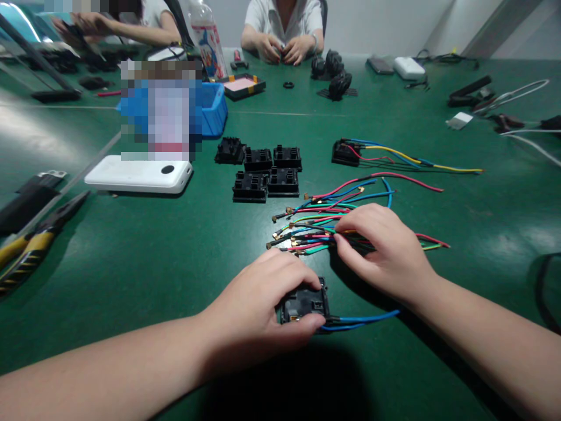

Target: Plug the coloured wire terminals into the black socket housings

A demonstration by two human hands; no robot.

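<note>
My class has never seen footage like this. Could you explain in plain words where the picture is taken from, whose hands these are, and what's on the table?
There is no machine here: one person works with two bare hands, seen from a camera worn on that person's head. The left hand holds a black housing with blue wires running out to the right. The right hand is at a pile of coloured wires; whether it grips one is hard to tell. Farther out on the green table sit five similar housings and, to their right, a wired housing. On the left lie a white device and pliers. Across the table sits another person.
</note>
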